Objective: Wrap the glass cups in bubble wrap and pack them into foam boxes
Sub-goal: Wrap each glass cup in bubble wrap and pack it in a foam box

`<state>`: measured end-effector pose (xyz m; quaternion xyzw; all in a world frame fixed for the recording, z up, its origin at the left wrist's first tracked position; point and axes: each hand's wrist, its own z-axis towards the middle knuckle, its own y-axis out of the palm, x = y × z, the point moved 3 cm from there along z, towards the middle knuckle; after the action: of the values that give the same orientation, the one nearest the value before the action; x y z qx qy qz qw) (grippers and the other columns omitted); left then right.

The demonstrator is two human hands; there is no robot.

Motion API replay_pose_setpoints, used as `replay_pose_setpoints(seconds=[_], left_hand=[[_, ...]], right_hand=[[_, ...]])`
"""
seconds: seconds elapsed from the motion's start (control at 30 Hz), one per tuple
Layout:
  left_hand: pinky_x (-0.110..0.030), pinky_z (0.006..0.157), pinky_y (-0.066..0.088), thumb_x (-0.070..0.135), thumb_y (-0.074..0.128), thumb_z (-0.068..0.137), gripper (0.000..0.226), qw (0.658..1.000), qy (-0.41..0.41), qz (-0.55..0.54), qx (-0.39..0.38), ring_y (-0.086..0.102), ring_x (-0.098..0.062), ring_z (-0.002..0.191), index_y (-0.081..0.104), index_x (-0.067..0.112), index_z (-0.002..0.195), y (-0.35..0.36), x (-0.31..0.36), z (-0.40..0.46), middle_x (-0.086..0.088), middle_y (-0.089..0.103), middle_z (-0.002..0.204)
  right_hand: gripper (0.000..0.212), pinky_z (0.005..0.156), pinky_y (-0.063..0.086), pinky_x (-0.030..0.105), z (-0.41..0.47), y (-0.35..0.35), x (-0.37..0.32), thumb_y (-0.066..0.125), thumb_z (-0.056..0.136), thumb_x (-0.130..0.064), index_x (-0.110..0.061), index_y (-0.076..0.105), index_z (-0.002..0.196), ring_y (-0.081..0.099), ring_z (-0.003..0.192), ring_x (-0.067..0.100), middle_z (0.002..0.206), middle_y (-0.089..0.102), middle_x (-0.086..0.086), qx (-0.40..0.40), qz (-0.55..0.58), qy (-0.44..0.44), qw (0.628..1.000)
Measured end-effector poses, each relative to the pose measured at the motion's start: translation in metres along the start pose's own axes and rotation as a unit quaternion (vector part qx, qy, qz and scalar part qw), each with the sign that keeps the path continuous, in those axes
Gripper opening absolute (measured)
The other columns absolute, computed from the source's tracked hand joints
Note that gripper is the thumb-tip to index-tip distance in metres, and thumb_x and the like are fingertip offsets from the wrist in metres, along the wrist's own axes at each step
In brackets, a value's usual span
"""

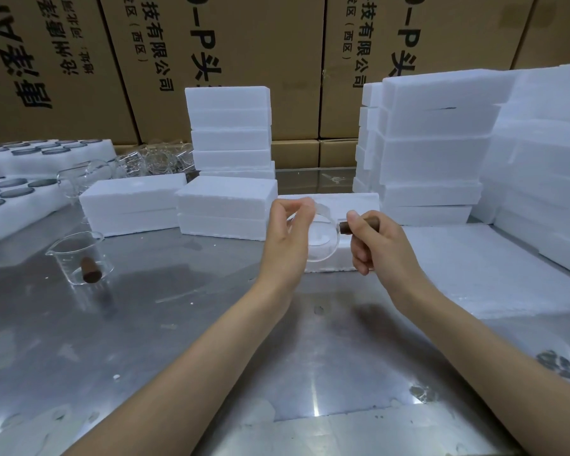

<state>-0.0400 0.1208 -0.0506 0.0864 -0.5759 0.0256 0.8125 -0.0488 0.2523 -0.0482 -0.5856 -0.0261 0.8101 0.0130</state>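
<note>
Holding a clear glass cup [321, 236] at the centre of the frame, a person works with both bare hands above a shiny metal tabletop [178, 340]. The right hand [375, 245] curls its fingers round the cup's brown wooden handle [359, 224], thumb on top. The left hand [288, 236] pinches the cup's rim on the opposite side between thumb and fingertips. The cup hangs in front of an open foam box [329, 200] that sits on the tabletop just behind the hands.

A second cup [79, 258] with a brown handle stands on the tabletop at middle left, well apart from the hands. More glassware [152, 159] is clustered farther back, left of centre. Foam trays [30, 179] with round dark recesses fill the far left edge.

Closed foam boxes [226, 205] lie in low stacks left of the hands, with a taller stack [229, 133] behind them. Higher stacks of foam boxes [441, 143] rise at the right of the frame, and a flat white foam sheet [474, 268] lies on the tabletop below them. Brown cartons [260, 44] printed with black lettering wall off the top of the frame.
</note>
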Motion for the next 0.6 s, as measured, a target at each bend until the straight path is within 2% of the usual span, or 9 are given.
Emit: replay_pose_setpoints(seconds=[0.07,0.13,0.2,0.27,0.33,0.4,0.5,0.6], left_hand=[[-0.013,0.081,0.036,0.038,0.052,0.096,0.009,1.0,-0.017,-0.022,-0.014,0.053,0.016,0.092,0.057,0.031,0.095,-0.001,-0.001,0.003,0.033,0.059,0.087],[-0.018,0.091,0.036,0.041,0.05,0.097,0.009,0.999,-0.016,-0.028,-0.035,0.051,0.014,0.104,0.058,0.038,0.1,-0.001,-0.001,0.005,0.034,0.058,0.101],[-0.025,0.101,0.034,0.051,0.048,0.094,0.011,0.997,-0.028,-0.033,-0.06,0.048,0.004,0.117,0.053,0.047,0.103,-0.001,-0.002,0.006,0.029,0.053,0.116],[-0.027,0.099,0.039,0.059,0.049,0.088,0.014,0.992,-0.07,-0.043,-0.094,0.055,-0.004,0.115,0.055,0.049,0.097,0.0,-0.003,0.005,0.024,0.056,0.115],[-0.026,0.091,0.049,0.059,0.055,0.083,0.023,0.988,-0.096,-0.03,-0.114,0.064,-0.008,0.106,0.06,0.042,0.098,0.0,-0.006,0.004,0.015,0.065,0.109],[-0.026,0.088,0.053,0.059,0.058,0.081,0.042,0.989,-0.096,-0.004,-0.117,0.067,-0.011,0.102,0.059,0.033,0.114,0.0,-0.008,0.003,0.007,0.068,0.111],[-0.022,0.083,0.056,0.057,0.058,0.082,0.062,0.991,-0.074,0.009,-0.114,0.068,-0.009,0.099,0.05,0.023,0.133,0.0,-0.006,0.002,0.006,0.066,0.114],[-0.019,0.081,0.056,0.056,0.059,0.079,0.068,0.991,-0.063,0.001,-0.122,0.066,-0.008,0.102,0.047,0.02,0.136,-0.001,-0.008,0.002,0.004,0.064,0.12]], right_hand=[[0.03,0.043,0.037,0.019,0.001,-0.002,0.002,0.049,0.098,-0.027,-0.012,0.046,0.073,0.039,0.039,0.01,0.044,0.047,-0.009,0.002,0.021,0.014,1.0],[0.025,0.046,0.04,0.019,0.002,-0.004,0.002,0.049,0.098,-0.025,-0.012,0.048,0.076,0.044,0.044,0.011,0.05,0.052,-0.007,-0.004,0.06,0.019,0.998],[0.019,0.05,0.044,0.02,0.003,-0.006,0.002,0.049,0.098,-0.02,-0.013,0.052,0.081,0.05,0.05,0.011,0.056,0.056,-0.005,-0.011,0.085,0.013,0.996],[0.016,0.053,0.047,0.021,0.004,-0.008,0.003,0.049,0.098,-0.019,-0.016,0.055,0.083,0.055,0.058,0.01,0.061,0.059,-0.005,-0.022,0.091,0.005,0.996],[0.014,0.055,0.049,0.021,0.006,-0.009,0.002,0.051,0.097,-0.019,-0.017,0.056,0.084,0.058,0.062,0.007,0.063,0.061,-0.007,-0.029,0.068,-0.019,0.997],[0.01,0.056,0.05,0.019,0.006,-0.013,-0.002,0.055,0.095,-0.018,-0.016,0.056,0.085,0.059,0.064,0.004,0.067,0.063,-0.009,-0.013,-0.032,-0.094,0.995],[0.012,0.058,0.042,0.013,0.005,-0.017,-0.008,0.057,0.094,-0.024,-0.019,0.057,0.084,0.055,0.068,0.007,0.071,0.059,-0.011,0.023,-0.246,-0.234,0.94],[0.028,0.053,0.034,0.018,0.006,-0.019,-0.009,0.047,0.097,-0.035,-0.021,0.056,0.074,0.052,0.061,0.011,0.062,0.055,-0.009,0.048,-0.363,-0.245,0.898]])
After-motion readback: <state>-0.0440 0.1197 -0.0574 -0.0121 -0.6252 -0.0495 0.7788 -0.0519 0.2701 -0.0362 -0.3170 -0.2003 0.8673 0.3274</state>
